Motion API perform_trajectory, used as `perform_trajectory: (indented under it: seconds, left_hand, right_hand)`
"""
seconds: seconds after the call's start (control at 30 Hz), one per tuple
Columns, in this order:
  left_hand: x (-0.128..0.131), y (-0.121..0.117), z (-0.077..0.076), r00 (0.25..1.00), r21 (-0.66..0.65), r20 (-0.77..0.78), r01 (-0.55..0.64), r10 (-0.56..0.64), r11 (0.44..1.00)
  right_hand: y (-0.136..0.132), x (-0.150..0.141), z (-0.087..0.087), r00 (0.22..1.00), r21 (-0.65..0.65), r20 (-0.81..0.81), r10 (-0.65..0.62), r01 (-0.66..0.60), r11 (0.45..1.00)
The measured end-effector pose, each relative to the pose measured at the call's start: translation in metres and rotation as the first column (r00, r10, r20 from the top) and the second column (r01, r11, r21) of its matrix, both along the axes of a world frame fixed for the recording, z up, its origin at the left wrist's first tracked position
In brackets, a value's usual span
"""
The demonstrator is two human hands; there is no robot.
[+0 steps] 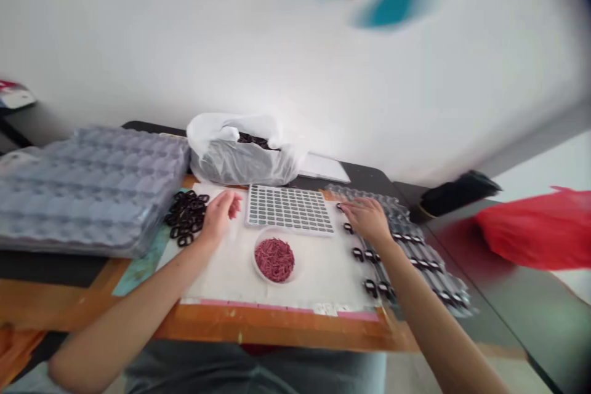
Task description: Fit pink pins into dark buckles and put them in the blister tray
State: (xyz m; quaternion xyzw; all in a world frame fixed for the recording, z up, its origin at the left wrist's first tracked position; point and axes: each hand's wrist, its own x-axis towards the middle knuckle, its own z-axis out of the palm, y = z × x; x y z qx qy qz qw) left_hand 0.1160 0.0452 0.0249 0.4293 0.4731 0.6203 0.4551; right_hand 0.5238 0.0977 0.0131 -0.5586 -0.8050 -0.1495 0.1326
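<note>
My left hand (221, 214) hovers just right of a pile of small black oval ring-like parts (187, 215). Its fingers are curled together, and whatever may be in them is hidden. Over at the clear plastic blister tray (404, 221), my right hand (367, 218) has its fingertips closed at a small black part (340, 207) on the tray's left edge. More black parts sit in rows in that tray. Between my hands lie a white grid plate (290, 209) with small dark rectangles and a round white bowl (295, 271) of thin dark-pink pieces (274, 258).
Stacked clear trays (87, 191) stand at the left. An open white plastic bag (244, 160) with dark parts inside is at the back, by the wall. On the right are a black bundle (459, 192) and a red bag (540, 228). A blurred blue object (392, 3) hangs overhead.
</note>
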Motion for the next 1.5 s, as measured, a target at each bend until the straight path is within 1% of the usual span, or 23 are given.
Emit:
perform_trajectory:
  seconds: [0.07,0.1,0.13,0.17,0.2,0.23,0.27,0.33,0.47,0.6,0.7,0.8,0.9,0.97,1.0,1.07,1.13,1.17,1.2,1.23,1.3,1.37,1.5]
  left_hand:
    - [-0.012,0.002,0.004,0.955,0.053,-0.294,0.050,-0.032,0.997]
    - [-0.019,0.002,0.006,0.871,0.077,-0.491,0.059,-0.014,0.995]
    - [-0.027,0.003,0.009,0.733,0.096,-0.680,0.051,0.028,0.994]
    - [-0.035,0.003,0.010,0.558,0.109,-0.826,0.025,0.076,0.994]
    - [-0.043,0.004,0.011,0.386,0.112,-0.916,-0.012,0.108,0.994]
    - [-0.050,0.005,0.011,0.243,0.103,-0.964,-0.049,0.112,0.993]
    - [-0.056,0.006,0.010,0.141,0.078,-0.986,-0.081,0.089,0.994]
    - [-0.064,0.009,0.006,0.042,-0.002,-0.999,-0.103,0.003,0.995]
    - [-0.069,0.013,0.001,-0.002,-0.079,-0.997,-0.073,-0.080,0.994]
    - [-0.066,0.013,0.005,-0.003,-0.065,-0.998,-0.075,-0.066,0.995]
    - [-0.061,0.012,0.010,-0.011,-0.046,-0.999,-0.066,-0.047,0.997]
    - [-0.057,0.012,0.013,-0.020,0.003,-1.000,-0.050,0.002,0.999]
    - [-0.056,0.013,0.011,0.004,0.086,-0.996,-0.032,0.086,0.996]
    - [-0.056,0.014,0.008,0.089,0.125,-0.988,-0.006,0.125,0.992]
    - [-0.056,0.015,0.006,0.168,0.135,-0.977,0.010,0.131,0.991]
    - [-0.055,0.017,0.002,0.405,0.111,-0.910,0.041,0.085,0.993]
    - [-0.050,0.019,0.000,0.696,0.012,-0.717,0.086,-0.052,0.996]
    - [-0.047,0.019,-0.001,0.820,-0.050,-0.558,0.123,-0.130,0.991]
    - [-0.042,0.020,-0.001,0.907,-0.104,-0.372,0.169,-0.196,0.980]
    - [-0.038,0.019,-0.002,0.953,-0.140,-0.181,0.222,-0.245,0.965]
    - [-0.028,0.018,-0.002,0.945,-0.154,0.145,0.316,-0.295,0.936]
    - [-0.019,0.016,-0.003,0.879,-0.143,0.359,0.384,-0.313,0.912]
    - [-0.008,0.011,-0.007,0.778,-0.128,0.556,0.429,-0.294,0.894]
  right_hand:
    - [0.000,-0.002,0.002,1.000,0.048,-0.010,-0.003,0.003,0.999]
    - [-0.001,-0.005,0.004,1.000,0.080,-0.016,-0.008,0.010,0.997]
    - [-0.002,-0.009,0.008,1.000,0.115,-0.024,-0.014,0.017,0.993]
    - [-0.004,-0.014,0.013,0.999,0.147,-0.035,-0.014,0.019,0.989]
    - [-0.007,-0.020,0.018,0.999,0.169,-0.046,-0.004,0.012,0.986]
    - [-0.010,-0.027,0.023,0.998,0.184,-0.056,0.013,-0.003,0.983]
    - [-0.012,-0.035,0.029,0.997,0.193,-0.066,0.036,-0.022,0.981]
    - [-0.017,-0.053,0.038,0.992,0.195,-0.085,0.092,-0.074,0.978]
    - [-0.027,-0.090,0.052,0.968,0.206,-0.130,0.216,-0.187,0.960]
    - [-0.037,-0.125,0.062,0.934,0.231,-0.161,0.320,-0.280,0.932]
    - [-0.038,-0.146,0.067,0.926,0.191,-0.180,0.333,-0.299,0.935]
    - [-0.024,-0.158,0.068,0.955,0.052,-0.170,0.244,-0.238,0.970]
    - [0.002,-0.164,0.063,0.991,-0.128,-0.072,0.109,-0.118,0.985]
    - [0.021,-0.168,0.057,0.998,-0.204,-0.006,0.066,-0.066,0.977]
    - [0.029,-0.169,0.054,0.998,-0.225,0.015,0.060,-0.055,0.973]
    - [0.042,-0.172,0.047,0.997,-0.250,0.041,0.060,-0.048,0.967]
    - [0.050,-0.174,0.041,0.996,-0.270,0.064,0.055,-0.036,0.962]
    - [0.053,-0.175,0.039,0.996,-0.277,0.073,0.052,-0.029,0.960]
    - [0.055,-0.176,0.037,0.996,-0.282,0.080,0.047,-0.023,0.959]
    - [0.056,-0.176,0.035,0.996,-0.286,0.084,0.043,-0.017,0.958]
    - [0.057,-0.178,0.034,0.996,-0.295,0.084,0.036,-0.009,0.955]
    - [0.059,-0.179,0.034,0.997,-0.306,0.077,0.031,-0.006,0.952]
    - [0.061,-0.180,0.042,0.999,-0.322,0.037,0.014,-0.001,0.947]
